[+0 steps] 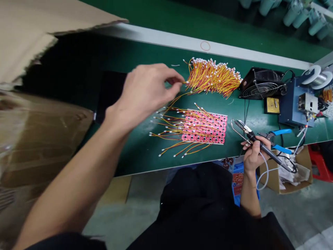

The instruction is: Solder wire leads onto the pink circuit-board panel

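My left hand (147, 92) reaches over the green bench mat (135, 156), its thumb and fingertips pinched on the end of a red-and-yellow wire (186, 82) beside a heaped bundle of such wires (213, 78). Below it lies a pink circuit board panel (205, 126), with several wires fanning out across it. My right hand (252, 154) grips a black-handled soldering iron (265, 147) near the bench's front edge. A thin metal tool, possibly tweezers (240, 126), projects from that hand's grip.
A black cooling fan (260, 85) and a blue machine with a wire spool (295, 102) stand at the right. Blue-handled pliers (279, 140) lie nearby. A cardboard box (288, 177) sits below the bench, and a large cardboard sheet (26, 34) overhangs the left.
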The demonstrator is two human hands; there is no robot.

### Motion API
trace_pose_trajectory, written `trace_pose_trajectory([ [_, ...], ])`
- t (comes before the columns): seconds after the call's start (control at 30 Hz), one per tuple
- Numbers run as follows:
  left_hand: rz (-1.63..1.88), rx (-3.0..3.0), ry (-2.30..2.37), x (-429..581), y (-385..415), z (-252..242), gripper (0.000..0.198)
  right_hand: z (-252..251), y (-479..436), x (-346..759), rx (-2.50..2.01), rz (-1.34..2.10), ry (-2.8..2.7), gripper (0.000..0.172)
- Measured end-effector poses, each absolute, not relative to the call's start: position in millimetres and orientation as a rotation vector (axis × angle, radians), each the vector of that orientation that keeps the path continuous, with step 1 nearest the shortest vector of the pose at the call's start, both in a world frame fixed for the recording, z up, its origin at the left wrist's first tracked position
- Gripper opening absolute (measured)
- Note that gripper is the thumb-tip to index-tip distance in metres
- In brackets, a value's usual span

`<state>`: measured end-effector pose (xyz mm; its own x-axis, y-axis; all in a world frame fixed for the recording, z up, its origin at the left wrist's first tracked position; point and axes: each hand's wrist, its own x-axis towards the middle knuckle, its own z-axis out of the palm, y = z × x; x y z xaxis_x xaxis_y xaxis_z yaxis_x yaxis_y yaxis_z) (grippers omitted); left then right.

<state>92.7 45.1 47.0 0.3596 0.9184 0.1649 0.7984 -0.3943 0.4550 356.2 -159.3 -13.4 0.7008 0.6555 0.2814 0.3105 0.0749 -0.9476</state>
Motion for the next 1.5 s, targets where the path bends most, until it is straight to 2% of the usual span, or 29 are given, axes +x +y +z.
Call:
trace_pose_trajectory([
  [0.1,0.749,2.139,1.593,79.8,41.5,53.0,0.039,-14.2,-160.1,355.9,-1.491,0.301,-0.822,0.025],
  [0.2,0.986,1.877,1.46,75.7,42.0,49.5,0.045,-17.9,-162.4,358.4,-1.436,0.304,-0.834,0.026],
  [0.33,1.139,1.68,1.267,75.6,47.0,40.7,0.076,-24.7,-164.6,362.3,-1.337,0.299,-0.862,0.029],
  [0.4,1.123,1.638,1.225,76.1,47.3,40.0,0.08,-25.4,-164.9,361.9,-1.305,0.316,-0.868,0.026],
  [0.53,1.143,1.555,1.22,77.6,41.5,43.3,0.07,-20.1,-166.0,357.0,-1.302,0.349,-0.848,0.023],
  [0.7,1.144,1.455,1.244,78.9,37.2,40.2,0.042,-17.1,-168.1,352.1,-1.37,0.371,-0.788,0.031],
  [0.9,1.243,1.428,1.277,80.8,32.8,52.7,0.031,-12.2,-167.7,347.8,-1.439,0.362,-0.733,0.027],
  [1.07,1.259,1.36,1.239,90.3,-24.3,81.6,0.023,11.5,-171.1,331.8,-1.446,0.278,-0.743,0.018],
  [1.17,1.113,1.164,1.064,107.3,-73.7,82.7,0.023,19.6,-169.0,321.8,-1.414,0.307,-0.851,0.028],
  [1.27,0.993,0.959,0.967,123.9,-108.3,73.1,0.028,21.7,-162.0,314.8,-1.318,0.451,-1.085,0.052],
  [1.33,0.965,0.917,0.974,130.0,-121.1,68.3,0.029,23.4,-159.1,313.0,-1.221,0.542,-1.231,0.062],
  [1.4,0.957,0.929,0.993,131.7,-128.5,66.6,0.025,26.0,-160.0,313.5,-1.196,0.573,-1.302,0.06],
  [1.5,0.97,0.977,1.018,129.1,-133.2,63.8,0.012,29.7,-165.3,316.1,-1.284,0.549,-1.288,0.047],
])
